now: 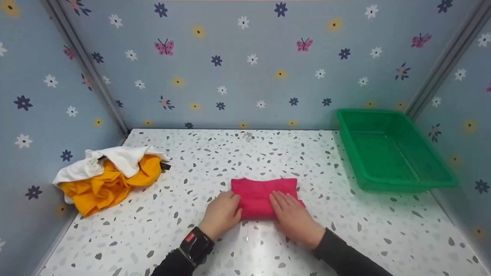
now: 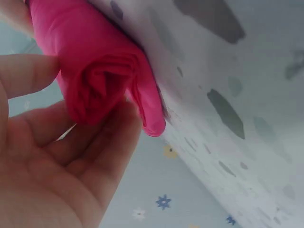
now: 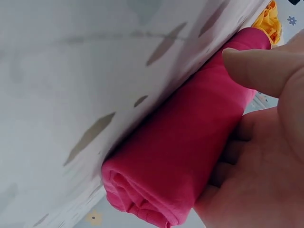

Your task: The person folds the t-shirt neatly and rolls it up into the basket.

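Observation:
A pink garment (image 1: pixel 255 199), partly rolled up, lies on the speckled tabletop at the middle of the head view. Its near side forms a thick roll, while a flatter strip reaches away toward the back. At the left end my left hand (image 1: pixel 221 213) grips the roll. The left wrist view shows the thumb on one side of the spiral end (image 2: pixel 97 85) and the fingers on the other. My right hand (image 1: pixel 293 216) rests on the right part with its fingers laid straight over the cloth. In the right wrist view its thumb (image 3: pixel 256 69) lies along the roll (image 3: pixel 175 137).
A heap of yellow cloth (image 1: pixel 111 186) and white cloth (image 1: pixel 119 157) lies at the left by the side wall. At the right back stands a green plastic basket (image 1: pixel 406 184). Flower-patterned panels (image 1: pixel 245 69) enclose the speckled table (image 1: pixel 230 153) on three sides.

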Action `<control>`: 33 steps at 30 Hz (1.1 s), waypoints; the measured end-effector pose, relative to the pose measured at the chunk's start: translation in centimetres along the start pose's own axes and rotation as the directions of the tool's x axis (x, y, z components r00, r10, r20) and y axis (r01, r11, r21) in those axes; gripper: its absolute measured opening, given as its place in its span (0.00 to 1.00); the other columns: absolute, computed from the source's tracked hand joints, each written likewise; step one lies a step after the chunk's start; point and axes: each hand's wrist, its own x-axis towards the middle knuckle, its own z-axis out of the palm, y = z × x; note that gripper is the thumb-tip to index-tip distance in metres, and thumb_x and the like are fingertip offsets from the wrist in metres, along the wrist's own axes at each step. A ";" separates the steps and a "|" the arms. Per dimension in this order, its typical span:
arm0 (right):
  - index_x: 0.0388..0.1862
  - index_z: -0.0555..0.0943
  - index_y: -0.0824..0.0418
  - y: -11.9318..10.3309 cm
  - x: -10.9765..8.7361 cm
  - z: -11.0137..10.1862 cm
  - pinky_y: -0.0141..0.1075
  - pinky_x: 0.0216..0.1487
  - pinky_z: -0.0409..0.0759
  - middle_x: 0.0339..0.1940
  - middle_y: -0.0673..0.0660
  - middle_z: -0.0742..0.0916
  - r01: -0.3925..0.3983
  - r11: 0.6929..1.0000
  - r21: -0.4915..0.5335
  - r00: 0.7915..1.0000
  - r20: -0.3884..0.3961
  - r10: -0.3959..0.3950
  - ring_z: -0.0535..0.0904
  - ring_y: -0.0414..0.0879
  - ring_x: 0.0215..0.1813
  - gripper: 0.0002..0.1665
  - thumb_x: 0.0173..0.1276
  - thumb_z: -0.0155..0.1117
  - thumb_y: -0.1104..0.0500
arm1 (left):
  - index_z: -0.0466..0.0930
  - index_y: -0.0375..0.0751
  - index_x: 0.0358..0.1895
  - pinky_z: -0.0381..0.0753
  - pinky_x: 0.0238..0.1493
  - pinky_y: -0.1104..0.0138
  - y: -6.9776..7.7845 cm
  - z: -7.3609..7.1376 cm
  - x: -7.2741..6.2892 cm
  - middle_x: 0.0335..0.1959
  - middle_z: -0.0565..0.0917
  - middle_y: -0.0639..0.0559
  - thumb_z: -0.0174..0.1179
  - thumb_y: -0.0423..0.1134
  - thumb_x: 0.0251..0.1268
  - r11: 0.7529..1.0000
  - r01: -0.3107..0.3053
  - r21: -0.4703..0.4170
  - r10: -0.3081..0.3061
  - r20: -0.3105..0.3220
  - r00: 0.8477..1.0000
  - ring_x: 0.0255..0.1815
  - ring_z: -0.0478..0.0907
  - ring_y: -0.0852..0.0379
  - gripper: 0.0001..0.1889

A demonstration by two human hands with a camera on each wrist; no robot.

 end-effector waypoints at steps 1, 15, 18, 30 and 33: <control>0.74 0.63 0.70 0.0 0.0 0.0 0.51 0.72 0.61 0.72 0.67 0.70 0.002 1.000 0.001 1.000 -0.003 -0.002 0.63 0.61 0.74 0.45 0.65 0.69 0.52 | 0.79 0.39 0.35 0.78 0.36 0.60 0.2 0.1 -0.2 0.31 0.76 0.49 0.67 0.35 0.56 0.999 -0.027 0.040 0.029 -0.042 0.999 0.34 0.74 0.52 0.07; 0.71 0.69 0.67 0.5 0.7 -0.1 0.50 0.69 0.67 0.66 0.65 0.77 -0.023 0.998 0.061 1.000 0.000 0.023 0.70 0.58 0.69 0.39 0.64 0.71 0.56 | 0.80 0.35 0.42 0.78 0.31 0.66 2.8 1.4 -1.0 0.32 0.72 0.46 0.72 0.30 0.48 0.875 -0.102 0.473 0.180 -0.123 0.976 0.36 0.73 0.52 0.16; 0.70 0.70 0.67 0.7 0.9 -0.1 0.49 0.67 0.70 0.63 0.65 0.78 -0.022 0.997 0.068 1.000 -0.007 0.022 0.72 0.58 0.66 0.37 0.64 0.71 0.56 | 0.80 0.35 0.44 0.79 0.31 0.66 2.9 1.5 -0.7 0.33 0.73 0.46 0.72 0.31 0.49 0.864 -0.084 0.496 0.145 -0.086 0.986 0.37 0.73 0.52 0.17; 0.63 0.78 0.66 1.0 1.6 0.0 0.40 0.50 0.81 0.45 0.59 0.78 0.016 0.994 0.113 0.994 -0.113 -0.003 0.75 0.51 0.48 0.31 0.60 0.73 0.61 | 0.78 0.37 0.38 0.79 0.32 0.63 2.5 1.5 0.6 0.31 0.75 0.46 0.75 0.36 0.45 0.877 -0.076 0.475 0.086 0.002 0.996 0.36 0.75 0.51 0.18; 0.62 0.78 0.66 1.0 1.6 -0.1 0.39 0.47 0.81 0.43 0.58 0.77 0.034 0.994 0.103 0.993 -0.119 -0.022 0.74 0.50 0.46 0.31 0.59 0.74 0.62 | 0.78 0.37 0.35 0.79 0.32 0.63 2.4 1.6 0.9 0.29 0.76 0.46 0.75 0.35 0.46 0.890 -0.079 0.450 0.083 0.011 0.996 0.34 0.76 0.50 0.16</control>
